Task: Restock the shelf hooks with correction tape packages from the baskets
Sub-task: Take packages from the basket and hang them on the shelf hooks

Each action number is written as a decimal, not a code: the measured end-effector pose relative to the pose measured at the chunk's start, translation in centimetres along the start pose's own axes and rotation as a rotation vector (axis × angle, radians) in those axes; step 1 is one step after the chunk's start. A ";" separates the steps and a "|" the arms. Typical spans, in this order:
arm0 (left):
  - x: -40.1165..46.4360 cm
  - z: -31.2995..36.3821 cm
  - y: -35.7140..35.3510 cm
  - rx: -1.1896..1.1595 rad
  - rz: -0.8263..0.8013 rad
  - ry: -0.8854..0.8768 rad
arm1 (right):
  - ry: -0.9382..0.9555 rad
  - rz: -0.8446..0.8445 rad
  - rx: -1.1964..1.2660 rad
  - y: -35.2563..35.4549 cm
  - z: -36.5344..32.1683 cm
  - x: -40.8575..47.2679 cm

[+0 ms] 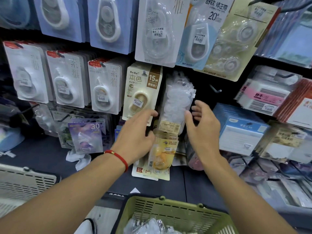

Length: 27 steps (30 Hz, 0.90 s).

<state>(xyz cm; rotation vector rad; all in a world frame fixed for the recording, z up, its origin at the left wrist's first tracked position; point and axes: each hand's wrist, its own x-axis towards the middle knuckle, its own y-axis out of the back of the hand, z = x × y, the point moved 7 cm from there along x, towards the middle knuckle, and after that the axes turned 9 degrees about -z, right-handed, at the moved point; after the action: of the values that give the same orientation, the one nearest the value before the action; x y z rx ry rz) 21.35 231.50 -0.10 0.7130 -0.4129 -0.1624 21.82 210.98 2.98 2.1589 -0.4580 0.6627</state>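
Head view: both hands reach toward a stack of clear correction tape packages hanging on a shelf hook, the landmark here. The left hand sits just left of and below that stack, fingers loosely spread with the tips near its lower left edge and over the beige 15M package; it holds nothing. The right hand is just right of the stack, fingers apart and relaxed, thumb close to the stack's side, also holding nothing. Below the stack hang yellow packages. Directly below those, at the frame's bottom, a green basket holds more clear packages. An empty hook juts out right of the stack. The risk appears to be a nudge from either hand sliding the slippery packages off the hook's end, or knocking neighbouring cards askew.
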 end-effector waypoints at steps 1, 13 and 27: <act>0.2 0.1 0.8 0.093 0.060 -0.025 | 0.136 0.033 -0.045 -0.3 -0.5 -0.4; 1.0 0.2 1.7 0.450 0.134 -0.090 | 0.220 -0.381 -0.683 -10.4 2.1 5.6; 0.2 -0.3 1.3 0.463 0.154 -0.136 | 0.159 -0.450 -0.615 -9.6 3.2 5.6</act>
<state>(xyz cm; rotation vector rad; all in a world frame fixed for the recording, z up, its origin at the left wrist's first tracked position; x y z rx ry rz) 21.69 232.60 0.64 1.1247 -0.6441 0.0342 32.30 213.74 -1.14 1.5336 -0.0614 0.3685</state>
